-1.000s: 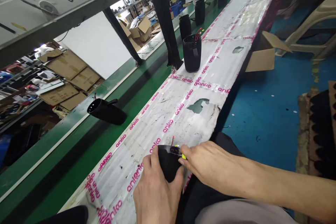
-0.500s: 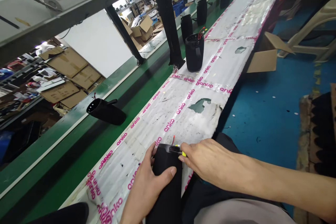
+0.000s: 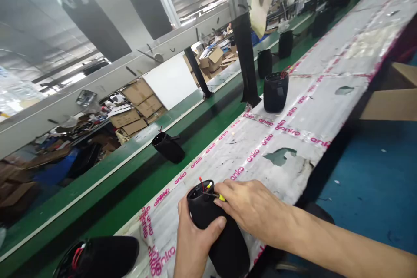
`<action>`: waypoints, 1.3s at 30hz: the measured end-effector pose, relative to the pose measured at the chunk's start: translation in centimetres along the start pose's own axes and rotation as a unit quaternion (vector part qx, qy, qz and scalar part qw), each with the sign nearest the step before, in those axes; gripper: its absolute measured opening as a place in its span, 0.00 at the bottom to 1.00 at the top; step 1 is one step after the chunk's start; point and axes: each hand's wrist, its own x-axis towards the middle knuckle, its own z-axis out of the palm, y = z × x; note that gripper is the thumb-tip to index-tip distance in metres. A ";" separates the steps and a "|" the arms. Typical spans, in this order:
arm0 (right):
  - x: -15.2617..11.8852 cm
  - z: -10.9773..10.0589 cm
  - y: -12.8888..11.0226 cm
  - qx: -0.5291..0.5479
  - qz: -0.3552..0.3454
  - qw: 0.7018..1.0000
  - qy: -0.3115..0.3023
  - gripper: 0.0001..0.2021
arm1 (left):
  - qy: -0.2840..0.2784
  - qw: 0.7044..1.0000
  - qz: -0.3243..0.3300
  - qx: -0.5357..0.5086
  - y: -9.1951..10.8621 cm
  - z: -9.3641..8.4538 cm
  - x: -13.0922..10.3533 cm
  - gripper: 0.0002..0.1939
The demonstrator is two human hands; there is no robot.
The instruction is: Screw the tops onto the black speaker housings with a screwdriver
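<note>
A black cylindrical housing (image 3: 224, 243) stands tilted at the bench's near edge, its open top showing red and yellow wire ends. My left hand (image 3: 198, 234) is wrapped round its upper side, thumb across the front. At the rim, my right hand (image 3: 244, 204) pinches a small tool with a yellow handle (image 3: 222, 197), whose thin dark tip reaches over the opening. What the tip touches is too small to tell. Another black housing (image 3: 107, 254) with red wires lies at the lower left.
A wrapped bench surface (image 3: 208, 163) runs to the upper right beside a green conveyor (image 3: 130, 186). Black housings stand farther along (image 3: 275, 93) and one lies on the conveyor (image 3: 168, 147). A dark post (image 3: 246, 58) rises between; a cardboard box (image 3: 391, 104) is at right.
The view has swung up and left. The held housing now leans so its open top shows, and the tool has moved with my right hand over the opening.
</note>
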 end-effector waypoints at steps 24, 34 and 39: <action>-1.0 1.0 -0.9 -0.213 -0.122 0.969 0.024 0.08 | 0.169 0.985 -0.012 0.009 -0.3 0.9 0.0 0.36; -0.8 -0.2 -1.1 -0.205 -0.110 0.973 0.013 0.13 | 0.175 0.984 0.005 0.020 -0.9 1.3 0.0 0.37; -0.9 -0.1 -0.9 -0.213 -0.101 0.972 0.015 0.12 | 0.168 0.986 -0.003 0.015 -0.7 1.3 0.0 0.37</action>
